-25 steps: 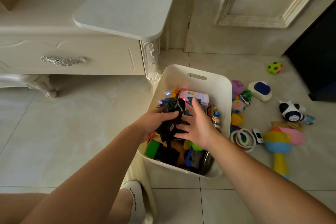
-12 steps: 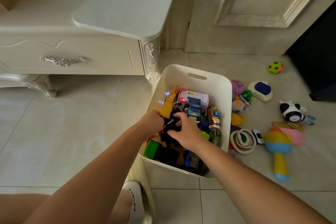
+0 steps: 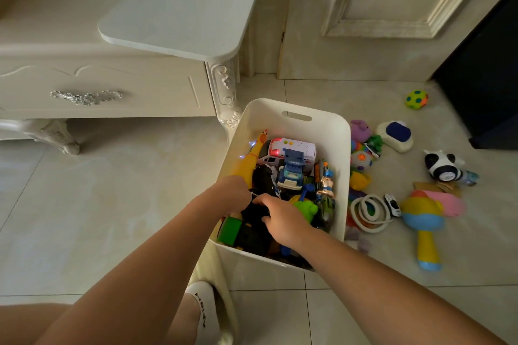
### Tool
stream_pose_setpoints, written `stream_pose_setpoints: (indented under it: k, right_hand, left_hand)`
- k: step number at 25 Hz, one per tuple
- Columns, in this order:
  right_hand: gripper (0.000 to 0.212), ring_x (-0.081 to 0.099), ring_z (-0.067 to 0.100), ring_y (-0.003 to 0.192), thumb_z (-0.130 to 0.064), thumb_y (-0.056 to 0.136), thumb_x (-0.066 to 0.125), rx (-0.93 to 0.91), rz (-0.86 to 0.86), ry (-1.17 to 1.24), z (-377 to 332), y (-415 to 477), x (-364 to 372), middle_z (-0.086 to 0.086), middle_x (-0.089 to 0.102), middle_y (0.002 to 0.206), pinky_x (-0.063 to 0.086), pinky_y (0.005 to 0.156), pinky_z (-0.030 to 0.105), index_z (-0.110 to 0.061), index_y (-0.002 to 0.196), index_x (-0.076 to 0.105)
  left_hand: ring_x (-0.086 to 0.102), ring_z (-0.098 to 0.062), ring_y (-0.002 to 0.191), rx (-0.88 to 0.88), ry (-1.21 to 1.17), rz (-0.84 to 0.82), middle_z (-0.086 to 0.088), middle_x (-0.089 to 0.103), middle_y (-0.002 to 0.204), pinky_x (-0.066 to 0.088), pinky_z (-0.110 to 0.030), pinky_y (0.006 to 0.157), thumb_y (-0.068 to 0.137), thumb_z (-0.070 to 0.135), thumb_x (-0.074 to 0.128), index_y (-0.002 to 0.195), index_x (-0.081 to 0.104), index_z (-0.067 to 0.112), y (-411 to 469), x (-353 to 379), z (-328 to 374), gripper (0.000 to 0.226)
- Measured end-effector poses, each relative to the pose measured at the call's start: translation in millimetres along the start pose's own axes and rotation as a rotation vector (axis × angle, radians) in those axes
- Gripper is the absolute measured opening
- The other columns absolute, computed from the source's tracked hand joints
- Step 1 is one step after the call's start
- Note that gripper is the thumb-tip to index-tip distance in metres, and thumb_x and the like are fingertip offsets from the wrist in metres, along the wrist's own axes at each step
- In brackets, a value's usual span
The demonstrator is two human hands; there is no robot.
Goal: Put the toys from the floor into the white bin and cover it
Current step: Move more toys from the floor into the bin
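Inside white bin (image 3: 291, 115), under both hands (image 3: 283, 218)

left hand (image 3: 234, 193) fingers: buried among toys, grip unreadable
black toy (image 3: 253, 214): mostly covered by both hands
white bin (image 3: 297, 112) near corner: behind right forearm

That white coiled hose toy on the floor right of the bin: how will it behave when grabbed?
The white coiled hose toy looks like looped tubing, so it will probably flop and uncoil if lifted by one strand. It seems light. Its loops lie beside a small white car and may snag it.
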State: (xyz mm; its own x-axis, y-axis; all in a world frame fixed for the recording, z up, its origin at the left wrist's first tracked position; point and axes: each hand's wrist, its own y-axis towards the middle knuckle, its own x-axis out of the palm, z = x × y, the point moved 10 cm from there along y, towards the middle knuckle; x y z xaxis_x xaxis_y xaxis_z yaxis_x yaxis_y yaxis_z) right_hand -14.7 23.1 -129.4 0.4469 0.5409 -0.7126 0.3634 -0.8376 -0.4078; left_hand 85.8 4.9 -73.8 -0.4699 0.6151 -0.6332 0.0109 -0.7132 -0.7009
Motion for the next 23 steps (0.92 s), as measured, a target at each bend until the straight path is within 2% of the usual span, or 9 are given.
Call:
stream_pose_setpoints:
  k: [2,4,7,11,15,17,19,21,23]
  right_hand:
    - [0.039,0.052,0.023,0.124,-0.009,0.097,0.045,-0.002,-0.005,0.056,-4,0,-15,0.005,0.055,0.138,0.043,0.099,0.031,-0.02,0.133,0.053]
    - [0.033,0.055,0.019,0.119,-0.011,0.099,0.039,0.034,0.164,0.233,-7,-5,-59,0.002,0.061,0.13,0.041,0.094,0.026,-0.018,0.122,0.062]
    - [0.028,0.064,0.019,0.098,-0.012,0.097,0.044,0.099,0.526,0.48,14,-31,-140,-0.002,0.07,0.107,0.051,0.084,0.031,-0.025,0.099,0.069]
    - [0.029,0.065,0.014,0.087,-0.009,0.093,0.044,0.226,0.806,0.662,99,-73,-209,-0.001,0.071,0.095,0.053,0.08,0.031,-0.027,0.086,0.066]
    - [0.027,0.066,0.024,0.091,-0.012,0.088,0.049,0.55,0.824,0.723,235,-99,-207,0.005,0.071,0.099,0.055,0.083,0.043,-0.032,0.077,0.063]
    - [0.029,0.065,0.03,0.1,-0.009,0.089,0.046,0.641,0.785,0.718,291,-100,-196,0.009,0.068,0.11,0.053,0.088,0.044,-0.031,0.083,0.064]
    - [0.033,0.063,0.029,0.1,-0.005,0.09,0.042,0.705,0.738,0.685,327,-93,-197,0.011,0.065,0.121,0.051,0.08,0.035,-0.024,0.106,0.065]
    - [0.038,0.058,0.024,0.093,-0.007,0.093,0.044,0.727,0.69,0.603,357,-71,-211,0.011,0.059,0.129,0.047,0.071,0.03,-0.02,0.127,0.057]
    - [0.045,0.057,0.025,0.096,-0.011,0.094,0.048,0.71,0.642,0.486,378,-34,-232,0.012,0.051,0.135,0.046,0.075,0.031,-0.02,0.138,0.047]
  left_hand:
    - [0.059,-0.027,0.103,-0.015,-0.072,0.032,-0.011,0.061,0.108,0.05,-0.032,0.088,0.095,0.004,0.039,0.132,0.054,0.003,1,-6,7,0.039]
    - [0.058,-0.032,0.112,0.08,-0.165,0.117,-0.014,0.058,0.125,0.05,-0.037,0.094,0.092,0.005,0.042,0.128,0.058,0.013,-7,-23,33,0.04]
    - [0.064,-0.03,0.1,0.283,-0.408,0.28,-0.01,0.067,0.11,0.054,-0.041,0.091,0.085,0.012,0.05,0.103,0.067,0.024,-9,-44,85,0.027]
    - [0.068,-0.027,0.087,0.461,-0.633,0.163,-0.002,0.071,0.091,0.056,-0.05,0.086,0.075,0.013,0.047,0.078,0.065,0.032,-16,-10,171,0.026]
    - [0.065,-0.019,0.102,0.503,-0.616,0.011,0.003,0.07,0.106,0.053,-0.044,0.095,0.085,0.008,0.05,0.093,0.067,0.032,8,56,237,0.031]
    - [0.062,-0.019,0.106,0.461,-0.542,-0.052,0.002,0.065,0.116,0.051,-0.04,0.098,0.089,0.009,0.049,0.105,0.064,0.032,33,88,257,0.031]
    - [0.059,-0.018,0.102,0.409,-0.433,-0.08,0.001,0.06,0.121,0.051,-0.034,0.094,0.092,0.011,0.046,0.118,0.06,0.029,64,110,273,0.034]
    - [0.058,-0.018,0.097,0.362,-0.371,-0.055,0.001,0.057,0.118,0.052,-0.031,0.085,0.095,0.013,0.045,0.125,0.056,0.027,97,115,295,0.035]
    - [0.06,-0.02,0.099,0.342,-0.328,-0.049,0.0,0.057,0.116,0.053,-0.032,0.084,0.096,0.01,0.043,0.129,0.054,0.024,129,116,320,0.038]
